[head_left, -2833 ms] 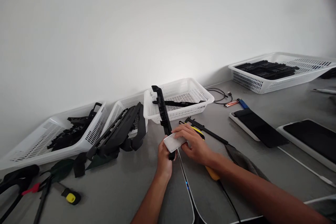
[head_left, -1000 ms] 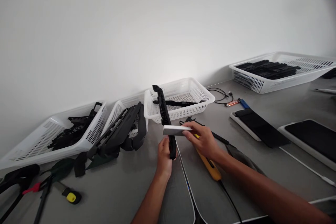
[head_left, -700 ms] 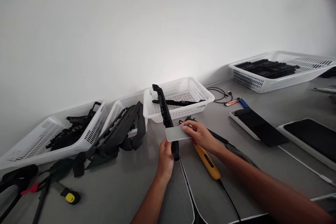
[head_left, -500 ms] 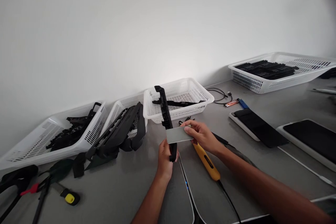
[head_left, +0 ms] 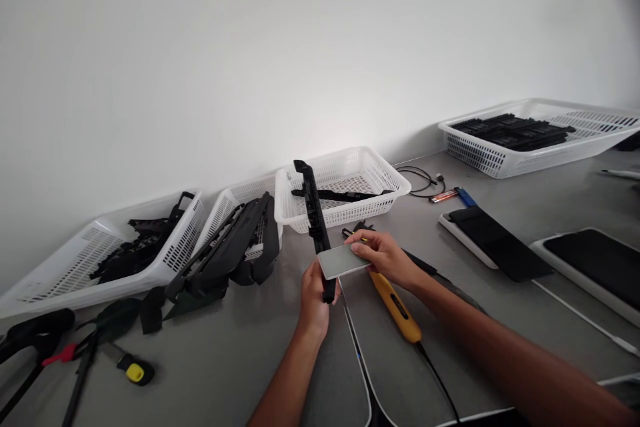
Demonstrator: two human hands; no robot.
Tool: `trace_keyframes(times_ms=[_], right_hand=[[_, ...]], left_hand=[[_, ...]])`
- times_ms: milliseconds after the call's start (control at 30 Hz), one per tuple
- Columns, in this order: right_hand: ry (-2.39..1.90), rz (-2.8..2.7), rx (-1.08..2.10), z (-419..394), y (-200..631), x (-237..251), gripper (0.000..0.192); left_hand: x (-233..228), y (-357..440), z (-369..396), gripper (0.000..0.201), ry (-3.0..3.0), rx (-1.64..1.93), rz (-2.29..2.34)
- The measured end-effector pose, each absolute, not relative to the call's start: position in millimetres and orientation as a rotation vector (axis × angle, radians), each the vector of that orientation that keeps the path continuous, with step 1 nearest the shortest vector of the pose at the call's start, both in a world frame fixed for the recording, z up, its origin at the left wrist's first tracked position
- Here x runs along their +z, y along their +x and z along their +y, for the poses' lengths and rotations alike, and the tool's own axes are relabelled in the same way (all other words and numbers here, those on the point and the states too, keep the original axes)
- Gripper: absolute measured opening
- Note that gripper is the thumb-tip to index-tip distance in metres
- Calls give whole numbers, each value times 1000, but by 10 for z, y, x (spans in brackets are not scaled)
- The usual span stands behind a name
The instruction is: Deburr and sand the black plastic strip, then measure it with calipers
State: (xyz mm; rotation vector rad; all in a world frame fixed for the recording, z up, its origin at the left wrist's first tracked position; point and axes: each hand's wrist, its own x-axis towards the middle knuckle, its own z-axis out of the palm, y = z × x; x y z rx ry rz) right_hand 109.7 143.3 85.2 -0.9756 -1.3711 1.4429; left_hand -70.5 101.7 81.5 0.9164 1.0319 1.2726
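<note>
Left hand (head_left: 313,303): fingers closed round the lower end of a long black plastic strip (head_left: 314,221), held upright with a slight tilt, its top end level with the rim of the middle basket.

Right hand (head_left: 385,258): fingers pinching the right edge of a small flat grey block (head_left: 341,261), held against the strip just above the left hand, its broad face tilted up.

Grey tabletop (head_left: 225,360), along the wall, left to right:
- White basket (head_left: 60,277) with loose black parts.
- White basket (head_left: 225,210), tipped, with large black moulded pieces (head_left: 225,253) spilling out over its front.
- White basket (head_left: 350,190) just behind the strip, one black part lying in it.
- Black cable (head_left: 420,181), coiled; a small orange and blue item (head_left: 453,197) beside it.
- Wide white basket (head_left: 540,137), far right, with flat black parts.

Near the hands: yellow-handled tool (head_left: 395,307) with a black cord, just below the right hand.

Right side: two flat dark panels (head_left: 493,243) on white trays.

Lower left: black tools with red and yellow grips (head_left: 133,370).
</note>
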Motion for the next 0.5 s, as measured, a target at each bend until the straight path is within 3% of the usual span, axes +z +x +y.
trace_keyframes(times_ms=[167, 367, 500], right_hand=[[-1027, -1295, 1289, 1450, 1135, 882, 47], [-942, -1365, 1422, 1413, 1044, 868, 50], [-1017, -1293, 1311, 1479, 1098, 837, 53]], left_hand=[[831, -713, 1017, 68, 981, 1247, 1006], [817, -722, 1023, 55, 956, 1279, 1004], [770, -712, 1031, 63, 949, 1243, 1040]])
